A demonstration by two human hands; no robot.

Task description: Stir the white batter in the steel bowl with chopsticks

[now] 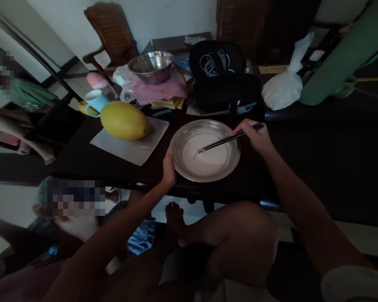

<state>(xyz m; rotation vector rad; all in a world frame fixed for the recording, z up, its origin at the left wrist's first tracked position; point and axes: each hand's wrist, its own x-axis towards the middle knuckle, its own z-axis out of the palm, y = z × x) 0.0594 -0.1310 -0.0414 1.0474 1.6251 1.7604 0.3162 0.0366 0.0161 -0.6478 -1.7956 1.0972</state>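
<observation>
A steel bowl [204, 178] stands near the front edge of the dark table, with a smooth white liquid [204, 161] in it. My left hand [169, 167] grips the bowl's left side; its fingertips are hidden behind the rim. Held in my right hand [255, 135] is a pair of dark chopsticks [222, 141], slanting down to the left over the bowl's right rim. Their tips are in the white liquid near the middle of the bowl.
Left of the bowl a yellow melon [124, 121] rests on a white sheet [135, 152]. Behind are a blue mug [96, 102], another steel bowl [151, 69] and an open black case [223, 79]. A tied white bag [282, 90] and green cylinder [337, 63] stand right. People sit at left.
</observation>
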